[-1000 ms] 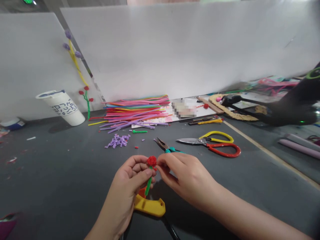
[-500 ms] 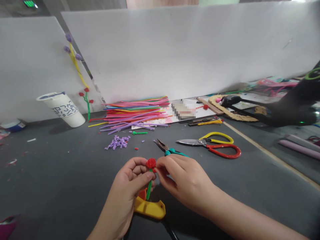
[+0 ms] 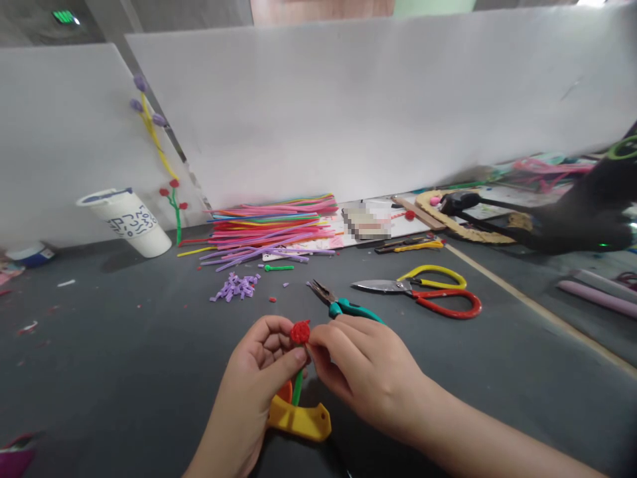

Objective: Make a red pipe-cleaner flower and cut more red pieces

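Observation:
Between my hands is a small flower with a coiled red head (image 3: 300, 332) and a green stem (image 3: 297, 388), which looks made of pipe cleaner. My left hand (image 3: 263, 368) is closed round it, thumb and fingers just below the head. My right hand (image 3: 365, 362) pinches the right side of the red head with thumb and forefinger; the fingertips hide the exact spot. Beneath my left hand lies a yellow and orange tool (image 3: 301, 420), partly covered. Teal-handled pliers (image 3: 338, 305) lie just beyond my right hand, and scissors (image 3: 413, 289) with yellow and red handles sit farther right.
Purple cut pieces (image 3: 236, 287) lie left of the pliers. Behind them is a pile of coloured pipe cleaners (image 3: 273, 229). A white cup (image 3: 130, 222) leans at the left beside finished stems with red and purple heads. A black stand (image 3: 562, 206) occupies the right.
The red head has tilted slightly, and a small tip now sticks up at its upper right. Both hands keep their hold. The whole view has shifted a little.

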The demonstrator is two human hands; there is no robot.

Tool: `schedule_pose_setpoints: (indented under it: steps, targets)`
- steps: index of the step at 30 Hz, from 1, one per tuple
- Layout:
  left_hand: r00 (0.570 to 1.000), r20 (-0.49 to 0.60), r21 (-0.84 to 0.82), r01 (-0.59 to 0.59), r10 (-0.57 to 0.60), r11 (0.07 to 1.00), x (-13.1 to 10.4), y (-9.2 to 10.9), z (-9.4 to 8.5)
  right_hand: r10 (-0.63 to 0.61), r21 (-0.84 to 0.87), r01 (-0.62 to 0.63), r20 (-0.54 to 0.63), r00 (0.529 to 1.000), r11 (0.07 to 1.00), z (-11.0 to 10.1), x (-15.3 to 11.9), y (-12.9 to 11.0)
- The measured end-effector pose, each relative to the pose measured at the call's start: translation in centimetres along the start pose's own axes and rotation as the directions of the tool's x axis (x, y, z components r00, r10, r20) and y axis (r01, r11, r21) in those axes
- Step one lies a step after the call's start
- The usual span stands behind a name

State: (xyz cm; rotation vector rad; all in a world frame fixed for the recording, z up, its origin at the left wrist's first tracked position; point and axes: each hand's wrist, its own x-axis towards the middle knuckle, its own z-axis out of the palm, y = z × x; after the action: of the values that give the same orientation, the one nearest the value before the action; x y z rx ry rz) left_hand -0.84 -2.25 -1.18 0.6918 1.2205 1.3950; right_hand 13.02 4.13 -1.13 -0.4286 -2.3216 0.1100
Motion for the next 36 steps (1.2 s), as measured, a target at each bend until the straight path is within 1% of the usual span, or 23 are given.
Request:
schedule_pose_setpoints:
  steps: [5, 9, 14, 19, 32, 36]
  targets:
    - [1.000, -0.002, -0.012, -0.018, 0.018, 1.000, 0.1, 0.3, 0.1, -0.037, -0.005, 0.037, -0.022, 0.999, 0.999, -0.4, 0.1, 0.1]
    - [0.997, -0.050, -0.038, -0.065, 0.064, 0.997, -0.2, 0.8, 0.3, -0.035, 0.034, 0.037, -0.064, 0.997, 0.999, -0.8, 0.3, 0.1]
    - [0.989, -0.115, -0.041, -0.102, 0.096, 0.994, -0.6, 1.2, 0.6, -0.063, 0.068, 0.064, -0.020, 0.998, 0.996, -0.9, 0.0, 0.2]
    - [0.993, -0.093, -0.016, -0.074, 0.072, 0.997, -0.6, 1.0, 0.9, -0.090, 0.052, 0.091, -0.022, 0.996, 0.994, -0.9, -0.3, 0.3]
    - [0.987, -0.121, 0.048, -0.097, 0.102, 0.994, -0.7, 0.5, 1.0, -0.097, 0.012, 0.097, -0.008, 0.995, 0.995, -0.7, -0.3, 0.3]
    - [0.992, -0.103, 0.007, -0.074, 0.074, 0.997, -0.5, 0.5, 0.9, -0.080, 0.051, 0.080, -0.009, 0.997, 0.995, -0.5, -0.4, 0.3]
